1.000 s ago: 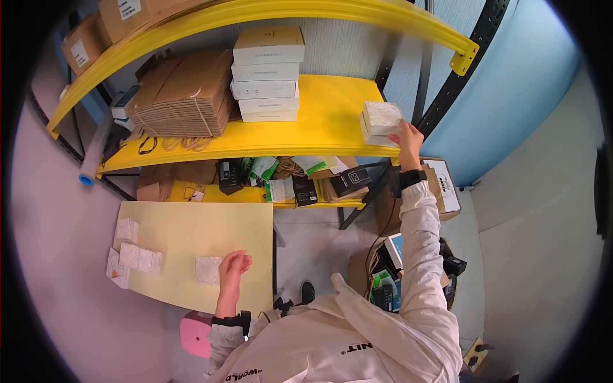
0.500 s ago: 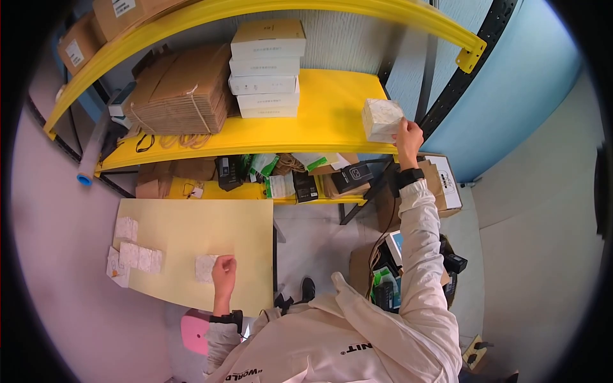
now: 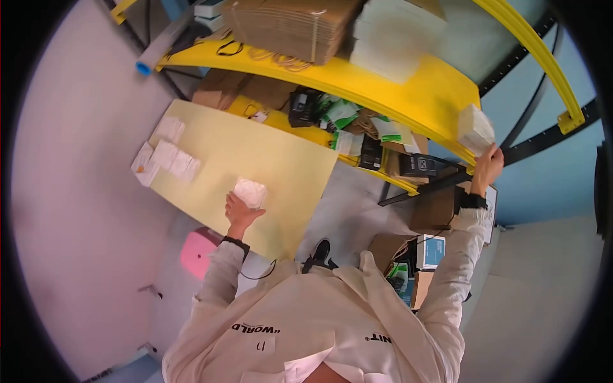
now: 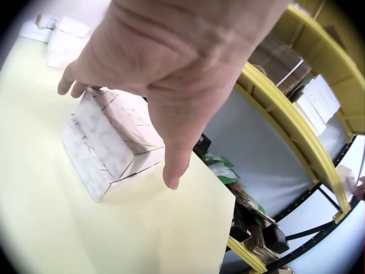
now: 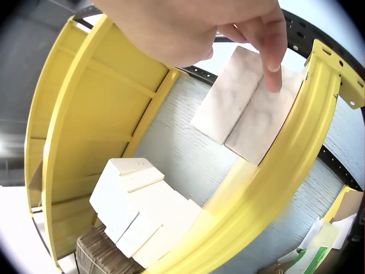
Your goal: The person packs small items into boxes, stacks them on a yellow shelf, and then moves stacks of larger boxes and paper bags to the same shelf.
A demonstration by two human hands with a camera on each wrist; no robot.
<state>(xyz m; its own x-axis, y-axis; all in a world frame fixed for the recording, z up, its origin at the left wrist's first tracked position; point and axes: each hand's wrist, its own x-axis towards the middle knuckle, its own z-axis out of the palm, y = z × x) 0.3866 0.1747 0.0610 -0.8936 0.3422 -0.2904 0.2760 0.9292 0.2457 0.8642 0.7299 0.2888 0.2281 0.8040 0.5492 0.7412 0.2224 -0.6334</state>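
Note:
On the cream table (image 3: pixel 287 172), a marbled white box (image 3: pixel 250 192) lies by the left hand (image 3: pixel 242 214), whose thumb and fingers are spread around its near side. The left wrist view shows the hand (image 4: pixel 171 68) over two stacked marbled boxes (image 4: pixel 108 137), thumb held off their side. At the right end of the yellow shelf (image 3: pixel 440 89) stand marbled boxes (image 3: pixel 476 129), with the right hand (image 3: pixel 488 169) at their near corner. Seen from the right wrist, two such boxes (image 5: pixel 228 97) lie side against side, and a fingertip of the right hand (image 5: pixel 199 25) touches one.
More marbled boxes (image 3: pixel 175 159) sit at the table's left end. Flattened cartons (image 3: pixel 287 25) and white boxes (image 3: pixel 389 38) occupy the shelf; packets and black boxes (image 3: pixel 370 153) fill the level below. A pink stool (image 3: pixel 199 252) and open carton (image 3: pixel 389 249) stand on the floor.
The head view has turned left and down. The left hand has gone from beside the table box to around it, fingers spreading. The right hand remains at the shelf boxes.

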